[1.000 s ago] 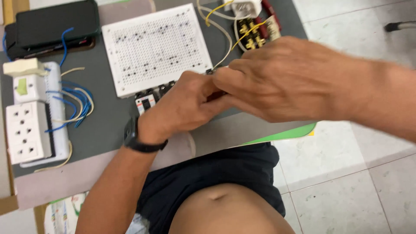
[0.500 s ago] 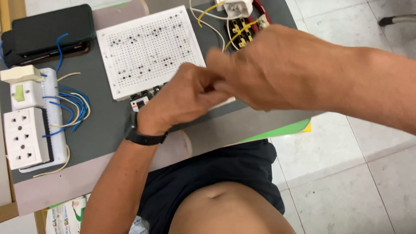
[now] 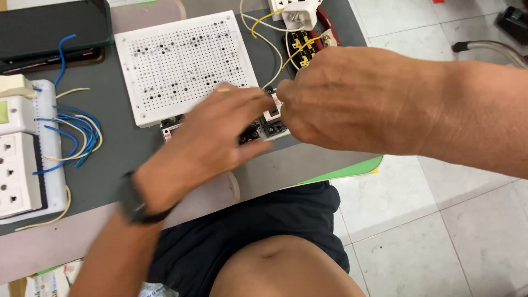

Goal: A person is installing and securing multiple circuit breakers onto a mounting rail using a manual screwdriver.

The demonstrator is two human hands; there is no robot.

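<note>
Both hands meet over a small row of black and white switch blocks (image 3: 264,127) sitting at the near edge of the white perforated board (image 3: 184,66), close to the near edge of the table (image 3: 110,170). The left hand (image 3: 212,140) lies across the blocks with fingers stretched forward and blurred; whether it pinches anything I cannot tell. The right hand (image 3: 352,102) is curled, knuckles up, fingertips tucked down against the right end of the blocks; its grip is hidden under the hand, so what it holds, if anything, cannot be told.

The blocks look like stiff, light plastic with small parts, probably best taken by their flat sides rather than by the thin wires (image 3: 267,33) running off toward the far edge. Those wires seem soft and easy to pull loose.

The left forearm comes up from the near edge, wearing a dark wristband (image 3: 137,203). The right arm reaches in from the right side, level over the table's corner.

Along the left edge sit white sockets (image 3: 16,170) with loose blue wires (image 3: 77,129); a black case (image 3: 49,25) lies at the far left corner.
</note>
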